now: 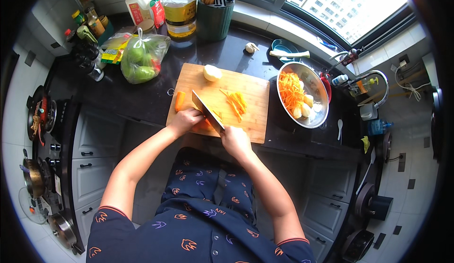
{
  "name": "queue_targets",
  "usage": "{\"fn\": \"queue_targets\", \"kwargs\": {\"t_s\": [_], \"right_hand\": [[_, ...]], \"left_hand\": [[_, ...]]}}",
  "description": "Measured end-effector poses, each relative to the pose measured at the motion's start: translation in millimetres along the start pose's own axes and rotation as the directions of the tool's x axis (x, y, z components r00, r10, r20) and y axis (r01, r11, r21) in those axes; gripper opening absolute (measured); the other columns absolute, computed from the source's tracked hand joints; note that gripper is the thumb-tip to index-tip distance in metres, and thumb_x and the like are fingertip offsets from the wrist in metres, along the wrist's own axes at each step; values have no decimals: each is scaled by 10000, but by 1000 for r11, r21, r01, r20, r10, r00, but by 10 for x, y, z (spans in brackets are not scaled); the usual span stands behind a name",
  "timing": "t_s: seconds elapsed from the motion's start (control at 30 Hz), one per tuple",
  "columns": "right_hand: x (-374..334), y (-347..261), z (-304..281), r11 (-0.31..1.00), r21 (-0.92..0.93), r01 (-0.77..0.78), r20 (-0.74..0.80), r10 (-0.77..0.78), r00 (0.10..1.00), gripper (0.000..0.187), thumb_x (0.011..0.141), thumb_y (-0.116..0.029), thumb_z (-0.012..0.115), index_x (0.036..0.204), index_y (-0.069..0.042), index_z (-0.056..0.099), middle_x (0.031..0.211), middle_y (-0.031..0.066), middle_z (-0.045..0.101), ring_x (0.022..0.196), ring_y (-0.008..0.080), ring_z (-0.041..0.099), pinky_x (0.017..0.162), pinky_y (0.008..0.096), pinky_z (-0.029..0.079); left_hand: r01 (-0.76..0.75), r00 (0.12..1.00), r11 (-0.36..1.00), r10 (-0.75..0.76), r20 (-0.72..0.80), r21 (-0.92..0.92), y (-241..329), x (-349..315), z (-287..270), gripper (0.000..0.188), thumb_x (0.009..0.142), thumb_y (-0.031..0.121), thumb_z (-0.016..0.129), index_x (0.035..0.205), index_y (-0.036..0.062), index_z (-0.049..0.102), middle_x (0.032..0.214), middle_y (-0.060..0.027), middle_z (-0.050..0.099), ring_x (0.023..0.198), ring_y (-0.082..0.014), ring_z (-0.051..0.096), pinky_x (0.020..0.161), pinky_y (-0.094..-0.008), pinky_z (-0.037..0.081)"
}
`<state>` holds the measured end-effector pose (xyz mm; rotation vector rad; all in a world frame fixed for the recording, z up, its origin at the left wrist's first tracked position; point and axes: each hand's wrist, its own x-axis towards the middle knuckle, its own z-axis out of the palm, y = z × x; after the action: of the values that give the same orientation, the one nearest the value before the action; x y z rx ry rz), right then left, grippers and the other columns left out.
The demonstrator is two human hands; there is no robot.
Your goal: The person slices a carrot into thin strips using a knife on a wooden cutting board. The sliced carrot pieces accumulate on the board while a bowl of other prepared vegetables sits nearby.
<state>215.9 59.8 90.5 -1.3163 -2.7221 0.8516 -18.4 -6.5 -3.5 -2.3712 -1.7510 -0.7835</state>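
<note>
My right hand (pixel 235 141) grips the handle of a cleaver (pixel 205 109) whose blade lies across a wooden cutting board (pixel 250 121). My left hand (pixel 186 119) presses down on orange carrot slices (pixel 203 126) right beside the blade. A carrot chunk (pixel 179 100) lies at the board's left edge. A pile of carrot strips (pixel 236 102) rests mid-board, and a peeled potato (pixel 212 73) sits at its far edge.
A metal bowl (pixel 321 116) holding shredded carrot and peeled potatoes stands to the right, with a sink tap (pixel 373 81) beyond. A bag of green vegetables (pixel 142 57), oil bottles (pixel 179 5) and a utensil holder (pixel 215 17) line the back. A stove (pixel 42 121) is at the left.
</note>
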Motion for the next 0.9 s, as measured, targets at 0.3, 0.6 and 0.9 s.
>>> {"fn": "queue_targets", "kwargs": {"t_s": [0.3,0.6,0.9], "right_hand": [[-57,76,-47,995,90,38,-4,-38,999,212,925,-213,599,914,-24,694,813,265,694,811,452,690,763,545,556],[19,15,66,998,-20,-59,46,60,997,184,905,-180,608,887,-17,691,824,259,700,821,445,696,769,536,560],[-10,156,75,996,85,3,-36,0,999,204,918,-228,636,923,-35,703,820,248,706,823,435,700,777,534,563]], "left_hand": [[7,999,1000,-6,-47,15,-2,-42,34,173,776,98,657,934,133,719,897,-7,697,836,-204,697,707,-317,598],[0,1000,1000,0,-28,6,-15,-40,46,167,762,97,661,921,124,706,849,-18,669,833,-214,694,708,-319,597],[-35,999,999,35,18,17,-37,1,-59,166,757,97,665,919,118,695,883,-30,678,829,-233,694,688,-333,590]]}}
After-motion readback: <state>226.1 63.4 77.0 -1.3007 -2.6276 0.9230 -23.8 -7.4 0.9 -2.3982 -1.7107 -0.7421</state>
